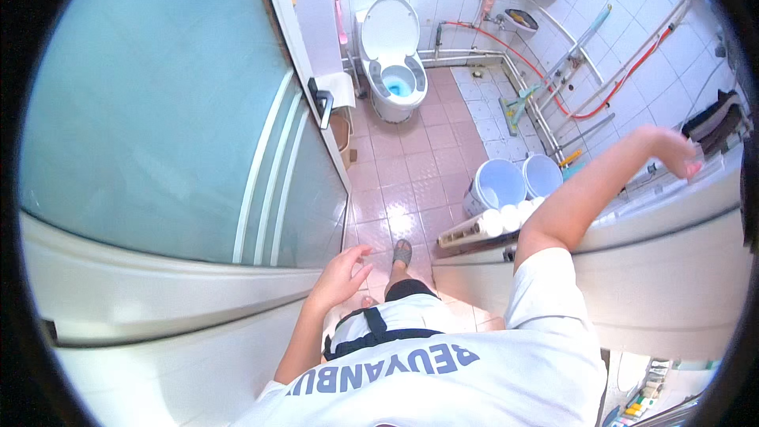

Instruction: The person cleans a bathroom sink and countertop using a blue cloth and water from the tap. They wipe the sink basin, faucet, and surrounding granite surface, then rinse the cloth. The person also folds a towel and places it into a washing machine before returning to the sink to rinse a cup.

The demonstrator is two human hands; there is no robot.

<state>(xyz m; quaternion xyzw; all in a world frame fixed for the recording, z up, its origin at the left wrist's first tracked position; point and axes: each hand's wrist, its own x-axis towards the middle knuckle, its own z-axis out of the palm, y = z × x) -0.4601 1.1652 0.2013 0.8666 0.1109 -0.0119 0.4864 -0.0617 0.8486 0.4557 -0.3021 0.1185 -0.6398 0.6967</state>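
My left hand hangs at my left side near the door frame, fingers apart and with nothing in it. My right arm stretches out to the right past the wall edge. The right hand is bent at the wrist beside dark cloth items on the wall; its fingers are blurred and partly hidden, so any hold is unclear. Before me a white toilet stands with its lid raised and blue water in the bowl. One foot in a grey slipper is on the pink tiles.
A frosted-glass door with a black lever handle is at left. Two plastic buckets stand at right, behind a low rack with white rolls or bottles. A green squeegee and red hose line the right wall.
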